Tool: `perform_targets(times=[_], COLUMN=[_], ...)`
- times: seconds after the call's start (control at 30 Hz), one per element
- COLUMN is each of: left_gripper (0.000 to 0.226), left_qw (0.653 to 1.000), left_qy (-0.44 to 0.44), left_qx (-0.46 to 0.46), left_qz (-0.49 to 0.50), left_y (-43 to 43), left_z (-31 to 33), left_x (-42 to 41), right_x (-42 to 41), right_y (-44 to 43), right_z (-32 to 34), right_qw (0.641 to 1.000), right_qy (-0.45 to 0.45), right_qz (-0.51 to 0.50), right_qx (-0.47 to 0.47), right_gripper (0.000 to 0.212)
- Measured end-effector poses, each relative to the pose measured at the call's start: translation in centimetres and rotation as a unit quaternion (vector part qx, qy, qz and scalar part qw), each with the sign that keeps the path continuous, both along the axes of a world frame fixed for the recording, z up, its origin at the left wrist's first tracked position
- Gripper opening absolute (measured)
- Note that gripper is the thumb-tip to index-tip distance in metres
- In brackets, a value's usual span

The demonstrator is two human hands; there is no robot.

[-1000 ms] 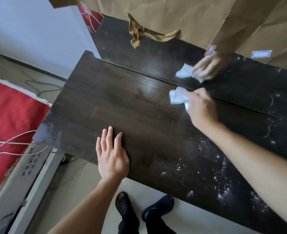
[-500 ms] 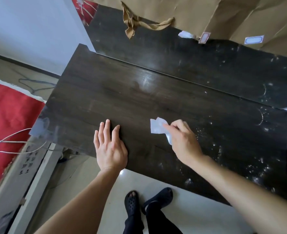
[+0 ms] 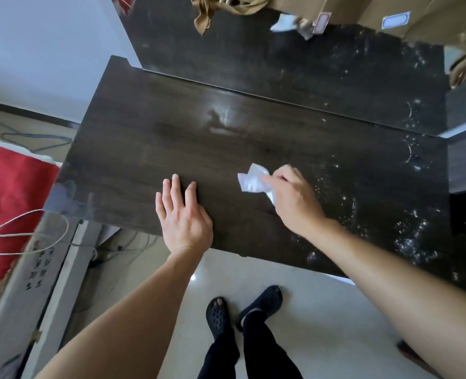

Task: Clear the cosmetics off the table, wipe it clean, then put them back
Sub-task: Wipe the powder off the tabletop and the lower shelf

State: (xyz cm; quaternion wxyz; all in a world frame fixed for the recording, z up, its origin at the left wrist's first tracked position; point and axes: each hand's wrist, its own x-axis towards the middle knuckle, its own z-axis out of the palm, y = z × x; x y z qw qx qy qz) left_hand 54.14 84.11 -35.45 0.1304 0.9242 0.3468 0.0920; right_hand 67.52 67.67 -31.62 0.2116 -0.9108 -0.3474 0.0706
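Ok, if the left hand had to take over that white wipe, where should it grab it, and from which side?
Probably the free crumpled end of the wipe, coming from the left. That end sticks out past the right hand, which grips the other end. The left hand lies flat on the table just left of it, with only bare tabletop between them.

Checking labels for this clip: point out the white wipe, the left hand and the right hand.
white wipe (image 3: pixel 251 182): head view, crumpled free end.
left hand (image 3: pixel 185 220): head view, back of the hand.
right hand (image 3: pixel 294 203): head view, back of the hand.
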Motion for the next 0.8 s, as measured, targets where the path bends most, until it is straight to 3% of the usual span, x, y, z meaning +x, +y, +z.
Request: perform_targets(times=[0.1,0.2,0.3,0.37,0.47,0.57,0.8], left_gripper=[0.049,0.051,0.052,0.051,0.045,0.044,0.05], left_qw=[1.0,1.0,0.999,1.0,0.999,0.998,0.999], left_qy=[-0.009,-0.017,-0.014,-0.009,0.014,0.03,0.031], left_qx=[-0.003,-0.006,-0.013,-0.019,-0.02,-0.043,-0.026], left_qz=[-0.013,-0.023,-0.026,-0.023,-0.021,-0.02,-0.017], left_y=[0.2,0.6,0.7,0.6,0.4,-1.5,-5.9], left_z=[-0.1,-0.2,-0.1,0.1,0.5,1.1,0.1], left_x=[-0.2,-0.3,-0.5,-0.4,-0.3,0.4,1.5], right_x=[-0.2,-6.7,-12.2,-13.3,-11.1,-4.9,12.4], right_y=[2.5,0.7,-3.8,-6.6,-8.5,-8.2,-7.8], right_z=[-1.2,-1.7,-1.4,-1.4,0.5,3.2,2.8], right_qw=[0.999,0.996,0.984,0.982,0.993,0.987,0.938], right_qy=[-0.012,-0.014,0.021,0.048,0.103,0.086,-0.011], right_qz=[-0.026,0.087,0.177,0.18,0.054,-0.083,-0.338], right_qx=[-0.015,0.022,0.0,-0.023,0.027,0.111,0.077], right_gripper=[0.036,0.028,0.039,0.046,0.037,0.03,0.032])
